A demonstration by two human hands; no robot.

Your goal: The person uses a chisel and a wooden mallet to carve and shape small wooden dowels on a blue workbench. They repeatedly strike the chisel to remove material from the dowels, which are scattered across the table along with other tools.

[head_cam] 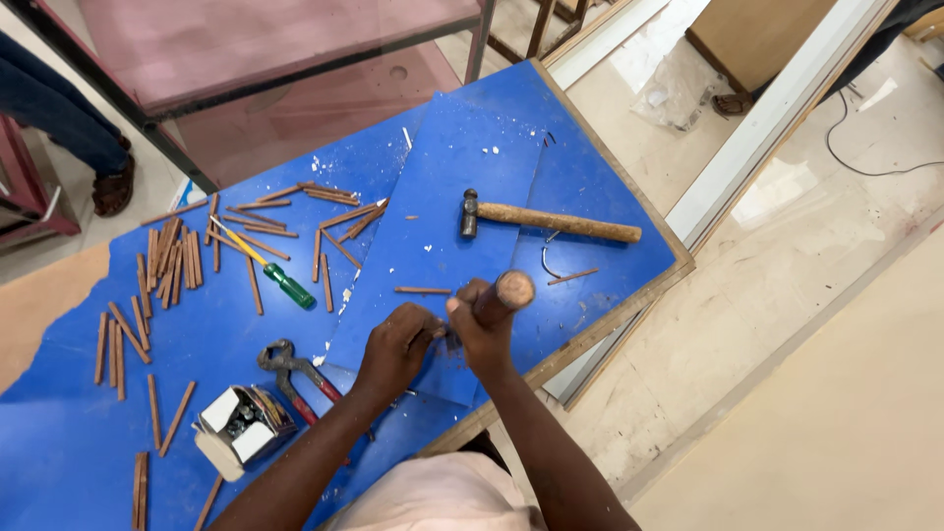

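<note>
While the left hand (398, 344) pinches something small, too hidden to name, against the blue sheet (462, 167) at lower centre, the right hand (482, 329) clasps a wooden-handled tool (511, 290) upright over it.

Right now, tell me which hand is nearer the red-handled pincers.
Left. The left hand rests just right of the pincers on the blue board; the right hand, gripping a wooden handle, is farther right.

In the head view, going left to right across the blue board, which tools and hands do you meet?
Small open box of hardware → red-handled pincers → green-handled screwdriver → left hand → right hand gripping a wooden tool handle → wooden-handled hammer.
</note>
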